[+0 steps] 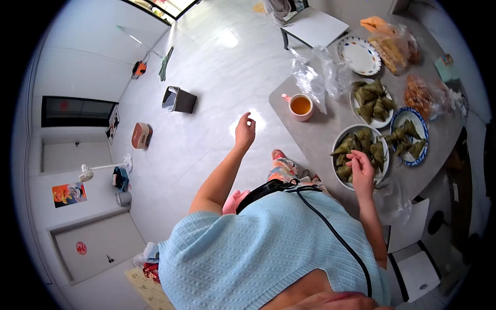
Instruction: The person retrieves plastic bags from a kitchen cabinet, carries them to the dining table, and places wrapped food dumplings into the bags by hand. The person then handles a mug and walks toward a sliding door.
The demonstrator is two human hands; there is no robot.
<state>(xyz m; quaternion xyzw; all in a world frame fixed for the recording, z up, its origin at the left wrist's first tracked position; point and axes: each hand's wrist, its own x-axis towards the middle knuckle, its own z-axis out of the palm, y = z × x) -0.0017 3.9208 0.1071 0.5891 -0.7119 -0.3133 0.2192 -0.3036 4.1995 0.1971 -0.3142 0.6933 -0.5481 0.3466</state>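
Note:
My right hand (361, 169) is over the near edge of a large white bowl (336, 150) heaped with leaf-wrapped zongzi (364, 138). Its fingers are loosely bent and apart, with nothing seen in them; whether the fingertips touch a zongzi I cannot tell. Out over the floor, left of the table, my left hand (245, 132) hangs with slightly curled fingers and holds nothing visible. Nearest to it on the table is a pink mug (299, 114) of amber liquid. More zongzi lie on a white plate (356, 106) and a blue-rimmed plate (426, 135).
The grey table (318, 137) also bears a patterned plate (359, 54), clear plastic bags (323, 75) and bagged food (419, 95). A white chair (318, 26) stands beyond the table, another chair (417, 276) at lower right. A bin (181, 99) is on the floor.

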